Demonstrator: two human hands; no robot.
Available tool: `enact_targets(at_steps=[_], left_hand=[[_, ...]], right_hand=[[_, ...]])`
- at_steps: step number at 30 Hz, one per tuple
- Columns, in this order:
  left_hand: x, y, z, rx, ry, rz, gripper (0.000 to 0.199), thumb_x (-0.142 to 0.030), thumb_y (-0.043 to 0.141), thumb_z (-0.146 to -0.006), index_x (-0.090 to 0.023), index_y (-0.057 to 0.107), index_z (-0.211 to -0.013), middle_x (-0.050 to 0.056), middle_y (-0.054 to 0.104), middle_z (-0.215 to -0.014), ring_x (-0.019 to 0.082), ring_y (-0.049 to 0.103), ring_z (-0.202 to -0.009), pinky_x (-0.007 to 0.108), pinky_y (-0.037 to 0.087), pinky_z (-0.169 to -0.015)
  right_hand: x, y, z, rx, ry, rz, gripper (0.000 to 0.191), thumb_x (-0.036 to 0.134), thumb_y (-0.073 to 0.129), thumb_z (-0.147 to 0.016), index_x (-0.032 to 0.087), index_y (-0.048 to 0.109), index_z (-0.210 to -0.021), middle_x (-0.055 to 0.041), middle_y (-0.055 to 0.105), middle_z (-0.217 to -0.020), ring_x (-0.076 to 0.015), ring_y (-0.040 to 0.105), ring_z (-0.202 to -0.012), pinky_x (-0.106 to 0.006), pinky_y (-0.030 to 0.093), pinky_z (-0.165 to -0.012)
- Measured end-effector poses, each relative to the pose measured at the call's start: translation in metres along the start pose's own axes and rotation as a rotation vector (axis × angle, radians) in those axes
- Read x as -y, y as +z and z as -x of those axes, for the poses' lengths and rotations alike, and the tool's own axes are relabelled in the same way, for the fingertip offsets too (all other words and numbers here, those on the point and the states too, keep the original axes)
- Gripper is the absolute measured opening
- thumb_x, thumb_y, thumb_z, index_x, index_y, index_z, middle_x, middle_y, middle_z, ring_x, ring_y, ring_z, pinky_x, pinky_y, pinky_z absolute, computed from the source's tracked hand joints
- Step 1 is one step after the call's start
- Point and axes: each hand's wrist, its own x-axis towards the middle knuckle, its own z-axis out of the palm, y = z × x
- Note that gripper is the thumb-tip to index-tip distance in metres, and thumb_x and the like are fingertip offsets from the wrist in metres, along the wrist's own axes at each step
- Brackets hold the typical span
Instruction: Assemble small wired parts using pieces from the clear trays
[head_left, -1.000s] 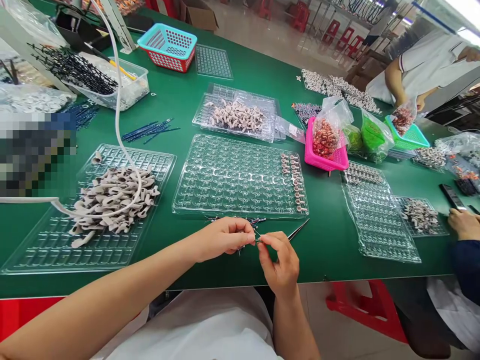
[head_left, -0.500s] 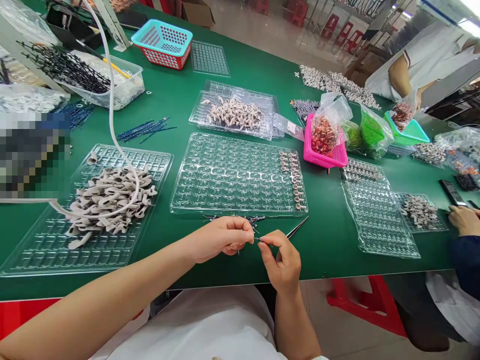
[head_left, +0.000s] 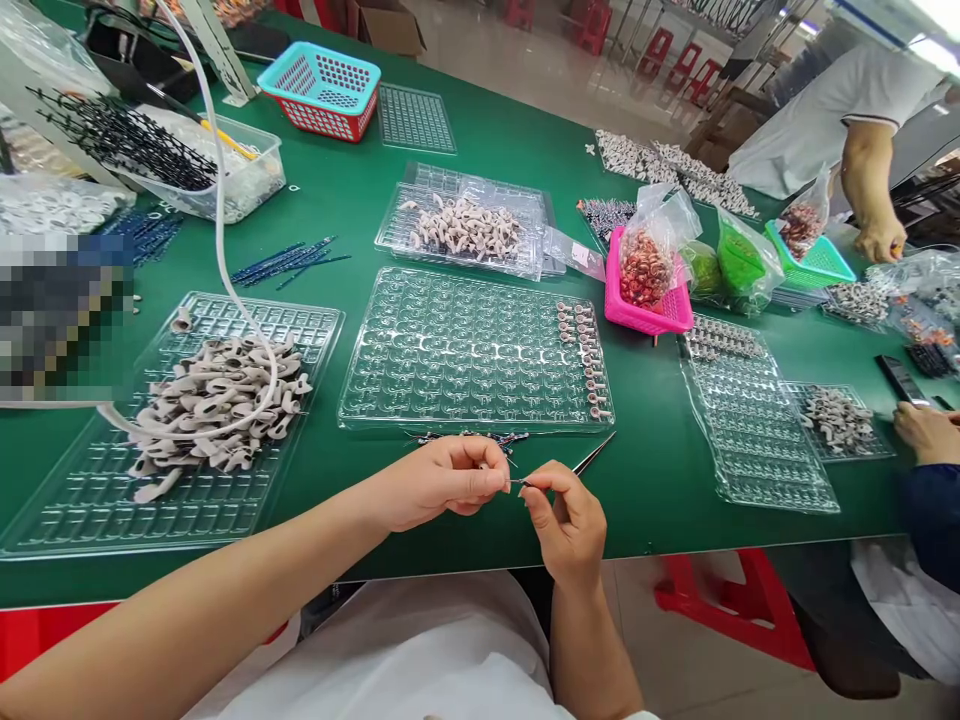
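Note:
Close to the table's front edge, my left hand (head_left: 448, 486) pinches one end of a thin wire (head_left: 517, 482). My right hand (head_left: 570, 522) holds the other end, with a small dark bit at its fingertips. The fingertips hide most of the piece. Just beyond my hands lies a bunch of thin wired parts (head_left: 474, 437), partly covered by my left hand. Pointed tweezers (head_left: 595, 453) rest on the table past my right hand. Farther off sits a clear moulded tray (head_left: 450, 345), with small beige parts (head_left: 590, 360) in its right-hand columns.
A clear tray (head_left: 67, 510) at left carries a heap of beige shells (head_left: 214, 400), with a white tube (head_left: 222, 200) arching over it. Behind are more beige pieces (head_left: 466, 228) and a pink basket (head_left: 649, 318). A co-worker's hand (head_left: 930, 432) is at far right.
My fingertips have drawn slightly apart, showing a little more wire between them. At the back right, another person's arm has swung out and down to the table.

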Motion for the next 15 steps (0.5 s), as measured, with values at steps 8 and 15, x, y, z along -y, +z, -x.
enact_targets(at_steps=[8, 15], left_hand=[[0.0021, 0.0005, -0.0008, -0.003, 0.003, -0.068, 0.03, -0.042, 0.074, -0.079, -0.016, 0.058, -0.077, -0.003, 0.043, -0.07, 0.009, 0.03, -0.057, 0.025, 0.02, -0.052], [-0.0062, 0.0035, 0.0027, -0.018, -0.008, -0.133, 0.025, -0.041, 0.063, -0.089, -0.016, 0.059, -0.092, -0.006, 0.038, -0.067, 0.008, 0.027, -0.055, 0.026, 0.018, -0.052]], right_hand=[[0.0015, 0.0, -0.0004, 0.033, -0.016, -0.003, 0.008, 0.016, 0.057, -0.091, 0.022, 0.061, -0.094, -0.0015, 0.062, -0.079, -0.0137, 0.057, -0.071, -0.027, 0.047, -0.064], [-0.0016, -0.0018, 0.001, -0.047, 0.003, 0.039, 0.008, 0.017, 0.059, -0.091, 0.022, 0.063, -0.095, -0.0014, 0.062, -0.082, -0.0135, 0.059, -0.072, -0.025, 0.049, -0.063]])
